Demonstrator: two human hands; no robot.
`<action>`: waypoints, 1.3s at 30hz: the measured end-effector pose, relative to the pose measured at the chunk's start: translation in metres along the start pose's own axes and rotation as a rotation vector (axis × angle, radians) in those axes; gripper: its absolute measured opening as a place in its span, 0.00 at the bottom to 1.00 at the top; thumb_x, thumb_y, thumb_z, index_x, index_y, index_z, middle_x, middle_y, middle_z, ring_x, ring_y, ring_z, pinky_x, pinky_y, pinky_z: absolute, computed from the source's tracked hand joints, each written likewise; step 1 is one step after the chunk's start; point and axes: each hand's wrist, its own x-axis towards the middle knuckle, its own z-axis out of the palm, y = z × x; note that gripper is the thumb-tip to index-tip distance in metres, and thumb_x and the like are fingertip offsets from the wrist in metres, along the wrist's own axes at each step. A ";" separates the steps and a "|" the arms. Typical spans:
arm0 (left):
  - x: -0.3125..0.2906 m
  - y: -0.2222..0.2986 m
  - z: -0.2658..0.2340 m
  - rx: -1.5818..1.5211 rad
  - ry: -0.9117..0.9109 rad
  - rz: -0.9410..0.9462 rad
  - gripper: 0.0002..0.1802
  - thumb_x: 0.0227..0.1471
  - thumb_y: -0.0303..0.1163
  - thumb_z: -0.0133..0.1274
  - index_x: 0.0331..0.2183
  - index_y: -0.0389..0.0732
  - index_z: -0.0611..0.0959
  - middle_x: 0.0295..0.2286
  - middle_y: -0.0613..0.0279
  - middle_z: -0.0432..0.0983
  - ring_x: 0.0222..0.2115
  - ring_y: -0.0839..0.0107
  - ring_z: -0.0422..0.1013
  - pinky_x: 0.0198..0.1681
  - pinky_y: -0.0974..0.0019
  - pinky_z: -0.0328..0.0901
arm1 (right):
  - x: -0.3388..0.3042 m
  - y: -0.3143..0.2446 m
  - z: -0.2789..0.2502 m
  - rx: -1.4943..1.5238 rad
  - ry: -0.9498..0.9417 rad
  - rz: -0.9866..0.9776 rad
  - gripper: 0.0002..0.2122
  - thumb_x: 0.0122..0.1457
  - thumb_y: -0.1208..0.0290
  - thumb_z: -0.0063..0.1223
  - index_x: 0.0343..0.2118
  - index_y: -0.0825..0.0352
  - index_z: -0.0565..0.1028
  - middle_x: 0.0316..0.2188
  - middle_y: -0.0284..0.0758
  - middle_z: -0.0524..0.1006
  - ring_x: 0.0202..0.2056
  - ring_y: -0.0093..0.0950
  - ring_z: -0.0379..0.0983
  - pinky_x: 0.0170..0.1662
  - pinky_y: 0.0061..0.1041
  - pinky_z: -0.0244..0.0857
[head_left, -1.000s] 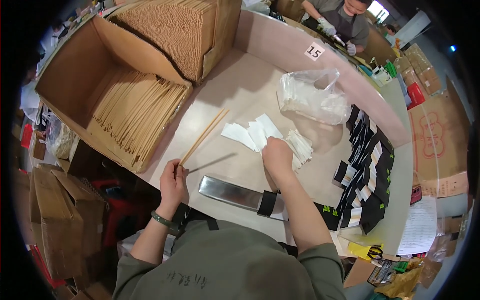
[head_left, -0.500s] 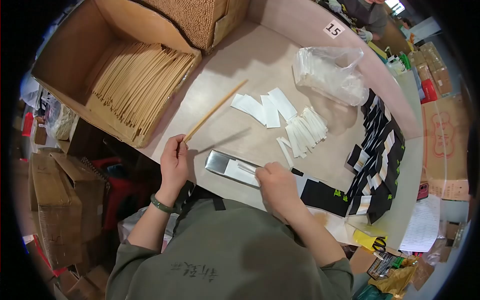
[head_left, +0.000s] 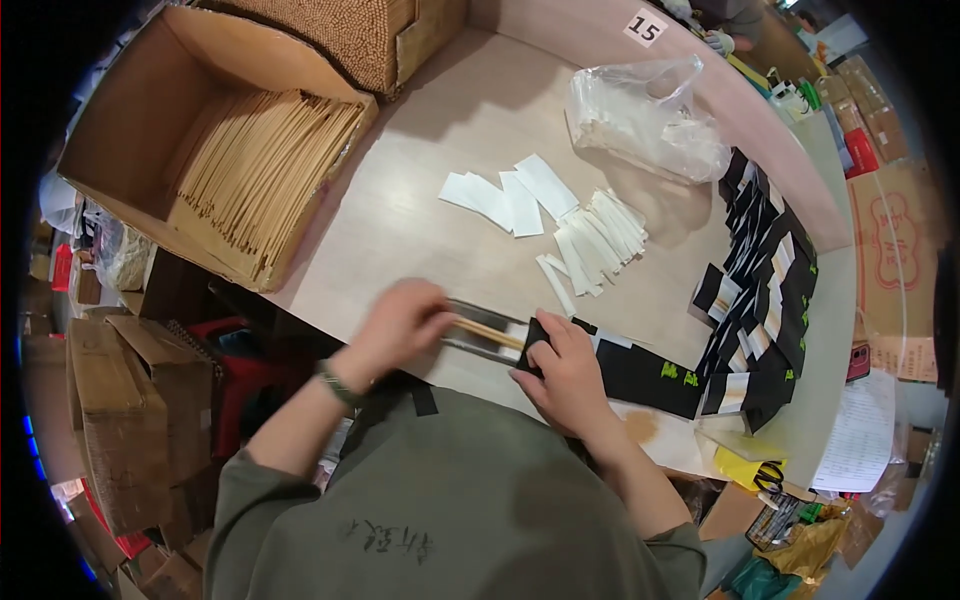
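Note:
My left hand (head_left: 402, 322), slightly blurred, is closed on the near end of a pair of wooden chopsticks (head_left: 488, 332). They lie along a shallow metal tray (head_left: 463, 345) at the table's front edge, and their far ends point at a black paper sleeve (head_left: 537, 335). My right hand (head_left: 566, 372) pinches that sleeve at the tray's right end. Beside it lie more flat black sleeves (head_left: 645, 378) with green print. Beyond the tray are flat white paper pieces (head_left: 520, 200) and a fan of narrow white strips (head_left: 602, 240).
A cardboard box (head_left: 115, 130) of loose chopsticks (head_left: 270, 170) stands at left, with another packed box (head_left: 330, 40) behind it. A clear plastic bag (head_left: 650, 115) sits far right. Filled black sleeves (head_left: 765, 280) pile along the curved table wall (head_left: 800, 175). Yellow-wrapped scissors (head_left: 750, 470) lie near right.
My left hand has brought the chopsticks down from above the table into the metal tray, toward the right. My right hand has shifted slightly right and now pinches the black sleeve.

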 end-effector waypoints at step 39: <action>0.032 0.071 0.050 -0.709 -0.576 -0.253 0.17 0.41 0.31 0.62 0.35 0.37 0.76 0.27 0.68 0.69 0.26 0.75 0.64 0.33 0.70 0.64 | -0.025 0.035 -0.029 -0.083 0.056 -0.065 0.18 0.52 0.60 0.63 0.38 0.68 0.74 0.47 0.43 0.73 0.49 0.41 0.69 0.50 0.37 0.67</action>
